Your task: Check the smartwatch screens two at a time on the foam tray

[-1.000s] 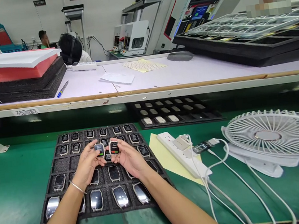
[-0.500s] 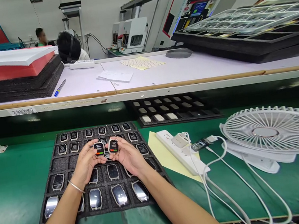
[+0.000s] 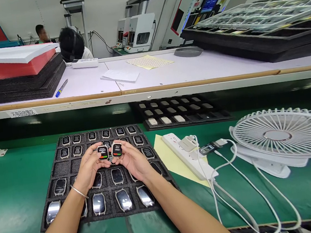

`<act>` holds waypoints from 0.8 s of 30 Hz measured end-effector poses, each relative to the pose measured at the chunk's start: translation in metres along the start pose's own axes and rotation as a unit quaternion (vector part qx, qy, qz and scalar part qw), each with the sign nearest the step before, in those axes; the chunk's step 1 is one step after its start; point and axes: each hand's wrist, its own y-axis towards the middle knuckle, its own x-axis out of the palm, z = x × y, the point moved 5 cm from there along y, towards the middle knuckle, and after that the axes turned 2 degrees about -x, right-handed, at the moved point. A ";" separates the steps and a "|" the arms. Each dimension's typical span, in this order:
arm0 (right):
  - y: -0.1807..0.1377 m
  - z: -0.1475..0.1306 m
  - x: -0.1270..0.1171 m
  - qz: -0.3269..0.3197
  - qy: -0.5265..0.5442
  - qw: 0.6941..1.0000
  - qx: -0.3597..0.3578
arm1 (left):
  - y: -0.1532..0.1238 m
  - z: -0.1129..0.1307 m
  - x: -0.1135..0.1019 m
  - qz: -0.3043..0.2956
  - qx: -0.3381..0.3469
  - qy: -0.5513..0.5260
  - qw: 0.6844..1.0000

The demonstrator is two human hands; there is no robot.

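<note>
Smartwatch [image 3: 102,151] held in left hand [image 3: 89,167], second watch [image 3: 116,150] in right hand [image 3: 134,163], foam tray [image 3: 60,169] seemingly part-done (lower screens unlit).

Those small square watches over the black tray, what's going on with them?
A person's left hand holds one watch and the right hand holds a second watch, side by side above a black foam tray. Both are lit up, with red and green showing low down. More watches sit in the tray: those in the two farthest rows that show are lit, those in the two nearest look dark or reflective. A white power strip and a white fan are off to the right.
</note>
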 end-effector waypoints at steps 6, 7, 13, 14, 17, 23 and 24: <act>0.000 0.001 0.000 -0.001 0.002 1.000 0.002 | 0.000 0.000 0.000 0.005 -0.001 0.006 1.000; 0.000 0.001 0.000 -0.001 0.002 1.000 0.003 | 0.000 0.000 0.000 0.005 -0.001 0.007 1.000; 0.000 0.000 0.000 -0.003 0.002 1.000 0.003 | 0.000 0.000 0.000 0.001 0.002 0.005 1.000; 0.000 0.000 0.000 -0.004 0.002 1.000 0.002 | 0.000 0.000 0.000 0.000 0.002 0.004 1.000; 0.001 0.001 0.000 -0.005 0.002 1.000 0.002 | 0.000 -0.001 0.000 -0.001 0.001 0.003 1.000; 0.001 0.001 -0.001 0.003 -0.002 1.000 0.003 | 0.000 0.000 0.000 0.010 -0.003 0.006 1.000; 0.000 0.001 -0.001 0.004 -0.003 1.000 0.002 | 0.000 0.000 0.000 0.010 -0.004 0.007 1.000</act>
